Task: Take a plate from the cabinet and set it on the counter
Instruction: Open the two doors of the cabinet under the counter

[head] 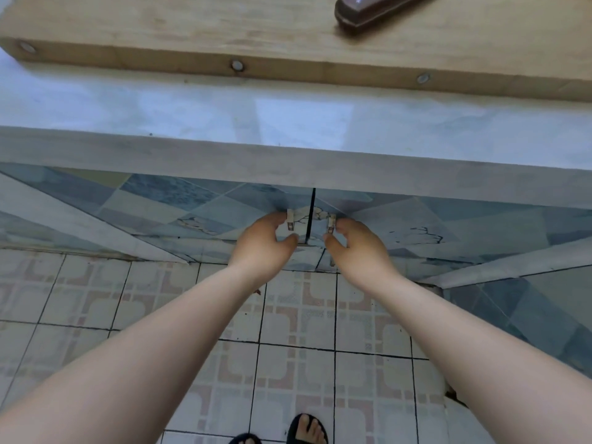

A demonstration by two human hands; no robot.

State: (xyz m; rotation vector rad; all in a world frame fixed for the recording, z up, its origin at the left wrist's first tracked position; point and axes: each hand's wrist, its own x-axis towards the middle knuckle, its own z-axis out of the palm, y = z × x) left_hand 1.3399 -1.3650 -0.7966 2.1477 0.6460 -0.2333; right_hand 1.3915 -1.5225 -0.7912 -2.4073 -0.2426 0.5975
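Below the pale counter [288, 113] are two shut cabinet doors with a blue tile pattern: the left door [179, 206] and the right door [416, 219], meeting at a dark seam. My left hand [262, 241] curls around the left door's small metal handle [290, 221]. My right hand [358, 248] curls around the right door's handle [331, 224]. No plate is in view; the cabinet's inside is hidden behind the doors.
A thick wooden cutting board [224, 36] lies on the counter, with a dark brown knife handle [371, 11] on it at the top right. The floor [288, 347] is patterned tile. A sandalled foot [307, 427] stands below.
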